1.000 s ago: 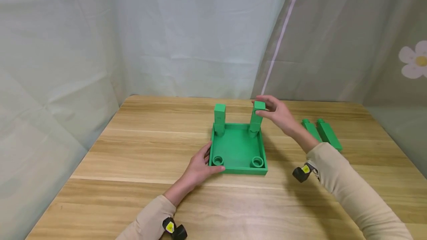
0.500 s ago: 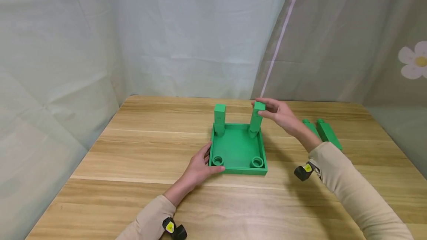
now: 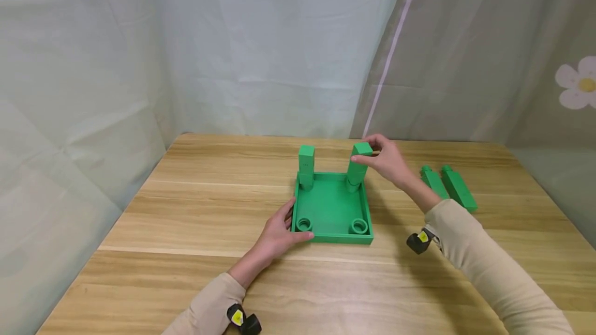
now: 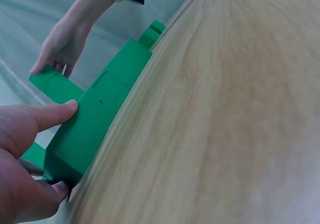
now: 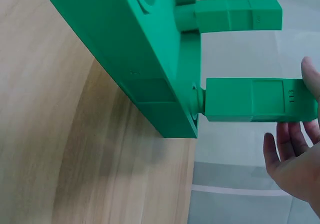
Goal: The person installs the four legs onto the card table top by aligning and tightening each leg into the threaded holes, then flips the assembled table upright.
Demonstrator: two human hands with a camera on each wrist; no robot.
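Nearest to the person, the left hand (image 3: 279, 231) rests at the near left corner of the green tray (image 3: 332, 211), thumb along the tray's left wall and fingers tucked around the near corner, so its grip is closed on the tray and pins it to the wooden table (image 3: 186, 252). The left wrist view shows the thumb (image 4: 47, 115) pressed flat on the outer wall.

The tray sits near the middle of the table. Two round sockets stand bare in its near corners, the left socket (image 3: 303, 223) just beside the left hand and the right socket (image 3: 359, 226) at the other corner.

In the far corners, two green pegs stand upright. The left peg (image 3: 306, 165) is free of any hand. The right peg (image 3: 358, 167) is seated in its corner, and the right hand (image 3: 388, 162) has its grip on the top, thumb on the near face and fingers over the far side.

Off to the right, two more green pegs (image 3: 449, 186) lie flat side by side on the table, well apart from the tray.
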